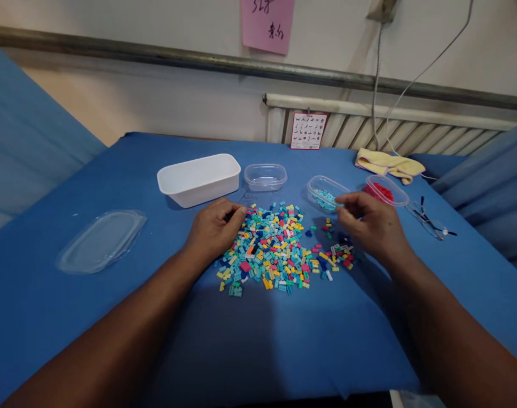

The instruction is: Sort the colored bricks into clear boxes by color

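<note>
So the left hand [213, 226] is lying knuckles-up on the blue cloth-covered worktop [50, 294], fingers curled loosely together, with the tips touching the near-left edge of the big heap of small multicoloured plastic bricks [266, 249]. Can't tell if it's got a brick under the fingers, they hide whatever's there.

The right hand [368, 224] is raised a bit just right of that heap, thumb and forefinger pinched together at the rim of the small clear plastic tub holding teal bricks [324, 195]. Whatever it's pinching is too tiny to make out. Under its palm there's a smaller scatter of mixed bricks [337, 255], partly in its shadow.

Just beyond the right hand, and partly hidden behind its knuckles, sits another small clear tub with red bricks [385, 190]. Further right are thin-framed glasses [432, 224], and beyond them a folded yellow cloth [389, 164].

Beyond the left hand is a white rectangular plastic tub [199, 178], and next to it an empty-looking clear tub [265, 177]. Well off to the left hand's left lies a clear flat plastic lid [101, 241].

The pink note on the wall [267, 22] is cut off at the top, writing unreadable.
</note>
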Motion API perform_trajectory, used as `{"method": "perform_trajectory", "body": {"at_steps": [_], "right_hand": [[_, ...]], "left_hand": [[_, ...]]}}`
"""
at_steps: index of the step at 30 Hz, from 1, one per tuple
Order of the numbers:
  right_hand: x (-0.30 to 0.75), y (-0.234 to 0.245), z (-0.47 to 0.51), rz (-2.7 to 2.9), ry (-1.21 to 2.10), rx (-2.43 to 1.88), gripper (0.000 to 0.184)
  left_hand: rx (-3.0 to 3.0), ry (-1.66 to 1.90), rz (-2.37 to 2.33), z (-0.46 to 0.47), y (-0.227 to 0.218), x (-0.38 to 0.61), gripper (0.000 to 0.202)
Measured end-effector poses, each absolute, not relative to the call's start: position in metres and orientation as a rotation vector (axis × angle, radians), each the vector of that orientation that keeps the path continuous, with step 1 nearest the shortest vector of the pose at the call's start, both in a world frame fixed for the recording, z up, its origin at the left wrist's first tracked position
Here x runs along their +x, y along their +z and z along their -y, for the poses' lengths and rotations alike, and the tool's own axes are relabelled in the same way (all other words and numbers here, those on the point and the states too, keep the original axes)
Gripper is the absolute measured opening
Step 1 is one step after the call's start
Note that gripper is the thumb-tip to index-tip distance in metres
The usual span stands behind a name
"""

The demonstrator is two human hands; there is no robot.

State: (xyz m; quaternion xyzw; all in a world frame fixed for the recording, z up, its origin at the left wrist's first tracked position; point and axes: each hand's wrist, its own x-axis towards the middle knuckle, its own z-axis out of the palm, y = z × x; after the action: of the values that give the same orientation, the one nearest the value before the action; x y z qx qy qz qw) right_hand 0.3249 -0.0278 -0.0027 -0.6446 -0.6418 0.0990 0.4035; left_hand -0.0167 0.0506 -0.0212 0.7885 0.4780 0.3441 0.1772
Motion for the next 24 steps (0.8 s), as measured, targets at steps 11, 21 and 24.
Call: {"method": "perform_trajectory", "body": {"at_steps": [11, 21, 24], "right_hand": [[0.364, -0.015, 0.008, 1.538, 0.235, -1.558, 0.032], [0.372, 0.022, 0.049, 2.300, 1.126, -1.654, 0.017], [0.364, 0.022, 0.047, 2.344, 1.048, -1.689, 0.015]], "left_hand": [[2.240, 0.952, -1.379, -0.053, -0.019, -0.018, 0.032], [2.208, 0.945, -1.402, -0.052, -0.018, -0.017, 0.031], [2.209, 0.943, -1.401, -0.052, -0.018, -0.017, 0.032]]}}
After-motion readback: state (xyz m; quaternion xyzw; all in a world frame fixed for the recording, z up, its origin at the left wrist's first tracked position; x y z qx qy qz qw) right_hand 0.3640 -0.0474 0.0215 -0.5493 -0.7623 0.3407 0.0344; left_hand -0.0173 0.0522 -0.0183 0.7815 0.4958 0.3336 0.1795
